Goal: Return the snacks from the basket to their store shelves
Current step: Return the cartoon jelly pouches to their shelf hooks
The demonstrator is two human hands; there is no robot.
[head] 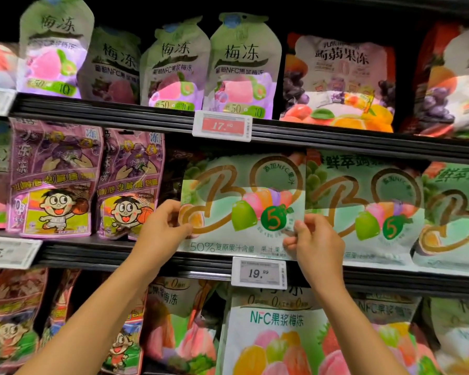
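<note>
A pale green jelly bag (241, 196) with a gold "B" and a green "5" badge stands upright on the middle shelf (136, 255). My left hand (160, 226) pinches its left edge. My right hand (313, 239) pinches its lower right corner. Both arms reach up from below. Matching green bags (363, 209) stand right beside it on the same shelf. The basket is out of view.
Purple cartoon jelly bags (54, 180) stand to the left on the same shelf. The upper shelf holds plum jelly pouches (241, 66) and fruit jelly bags (339, 82). Price tags (259, 273) hang on the shelf rails. More jelly bags (276, 336) fill the lower shelf.
</note>
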